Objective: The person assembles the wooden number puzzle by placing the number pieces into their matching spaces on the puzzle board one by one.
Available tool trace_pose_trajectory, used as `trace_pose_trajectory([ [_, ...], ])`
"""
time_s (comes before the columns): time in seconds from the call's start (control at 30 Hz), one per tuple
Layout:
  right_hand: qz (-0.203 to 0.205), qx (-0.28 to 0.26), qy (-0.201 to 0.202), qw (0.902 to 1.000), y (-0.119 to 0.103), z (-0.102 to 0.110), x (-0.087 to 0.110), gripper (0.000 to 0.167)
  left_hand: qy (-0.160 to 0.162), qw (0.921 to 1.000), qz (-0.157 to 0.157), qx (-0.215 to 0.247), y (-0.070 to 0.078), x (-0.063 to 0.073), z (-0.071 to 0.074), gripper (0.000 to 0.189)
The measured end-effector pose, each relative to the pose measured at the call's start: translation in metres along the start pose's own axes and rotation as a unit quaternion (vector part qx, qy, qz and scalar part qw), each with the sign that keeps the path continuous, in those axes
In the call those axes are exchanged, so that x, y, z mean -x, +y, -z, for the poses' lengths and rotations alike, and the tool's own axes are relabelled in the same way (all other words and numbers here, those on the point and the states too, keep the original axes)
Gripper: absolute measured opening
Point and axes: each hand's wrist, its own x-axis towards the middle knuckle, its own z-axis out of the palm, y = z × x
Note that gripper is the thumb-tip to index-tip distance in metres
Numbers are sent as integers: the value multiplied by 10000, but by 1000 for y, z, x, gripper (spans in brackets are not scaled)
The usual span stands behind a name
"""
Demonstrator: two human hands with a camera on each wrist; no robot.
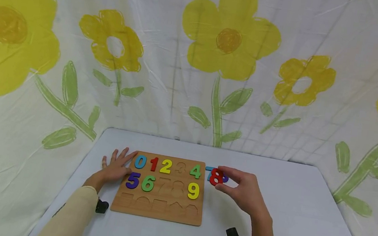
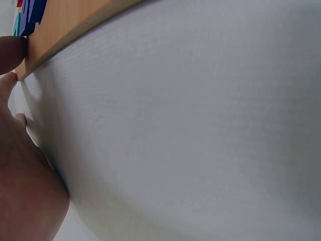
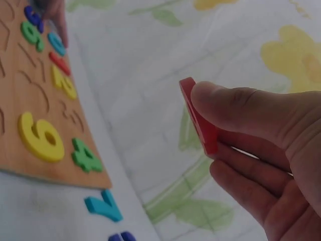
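Note:
My right hand pinches a red number 8 between thumb and fingers, raised off the table just right of the number puzzle board. In the right wrist view the red 8 appears edge-on. Behind it lie a blue 7 and a purple piece, largely hidden in the head view. My left hand rests with spread fingers at the board's left edge, its thumb near the purple 5. Outlined slots for 3, 7 and 8 show bare wood.
On the board sit a blue 0, a red 1, a yellow 2, a green 4, a green 6 and a yellow 9. The bottom row has several cut outlines. A flowered curtain hangs behind the white table.

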Motion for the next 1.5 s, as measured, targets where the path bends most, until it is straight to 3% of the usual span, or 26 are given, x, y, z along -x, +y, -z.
trace_pose_trajectory([
  [0.27,158,215,-206,9994,-14,-19,-14,52,14,10000,18,71,5,4,2,85],
  [0.57,445,157,-551,9974,-17,-51,-24,48,14,10000,83,-49,-7,-3,-3,82],
  [0.97,221,89,-1131,9933,-8,-98,-27,48,-27,10000,19,11,-3,-1,-2,84],
  [1.5,-132,309,-1452,9888,-1,-132,-32,47,-4,10000,54,-31,3,1,1,83],
])
